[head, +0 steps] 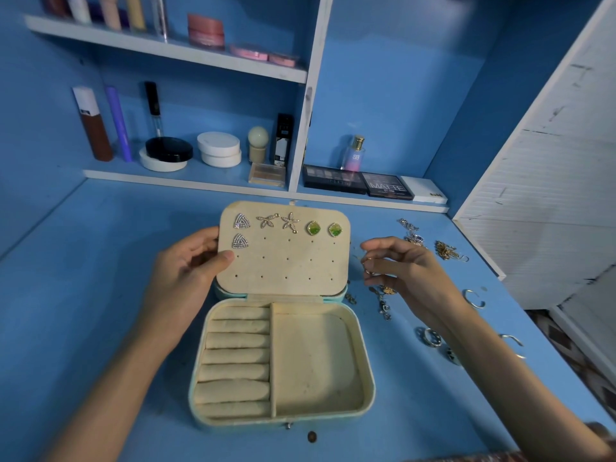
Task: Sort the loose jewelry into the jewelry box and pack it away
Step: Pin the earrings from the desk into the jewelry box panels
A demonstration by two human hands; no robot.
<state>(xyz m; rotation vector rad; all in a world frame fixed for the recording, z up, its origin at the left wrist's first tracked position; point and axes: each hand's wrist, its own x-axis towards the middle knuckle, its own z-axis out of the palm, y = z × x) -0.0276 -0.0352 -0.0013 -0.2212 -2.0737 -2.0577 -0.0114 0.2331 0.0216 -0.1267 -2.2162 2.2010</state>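
Item 1. Box (pixel 366 378): open at the middle of the desk (pixel 100 295), toward the near edge. Ring rolls (pixel 236 358) on its left and open tray (pixel 313 361) on its right, both empty.

Item 2. Lid (pixel 283 268): propped back toward the desk's far edge. Its pin panel holds three pairs: triangles (pixel 241 221), stars (pixel 290 221) and greens (pixel 313 228). The holes below the top row are free, save one.

Item 3. My left hand (pixel 186 271): grips the lid's left edge, thumb pressed on the panel, fingers behind it.

Item 4. My right hand (pixel 410 271): just beside the lid's right edge, fingertips pinching a small piece (pixel 367 261). It looks gold, but it is too small to name.

Item 5. Loose stock, all along the desk's right edge: chains (pixel 445 250) toward the far corner, charms (pixel 383 305) just right of the hinge, hoops (pixel 475 298), rings (pixel 431 336) nearer me.

Step in hand, as I judge it: seating the pinched piece on the panel. Notes for doing it well:
- Keep my left grip firm so the lid does not rock under the push.
- Pick a free hole in the second row, beside the lone triangle, and keep pairs side by side.
- Present the post square to the hole; a slant may bend it.
- If it proves a ring or charm, it belongs in the rolls or tray.
- Keep my wrist high over the charms when reaching back, so nothing gets swept off the edge.
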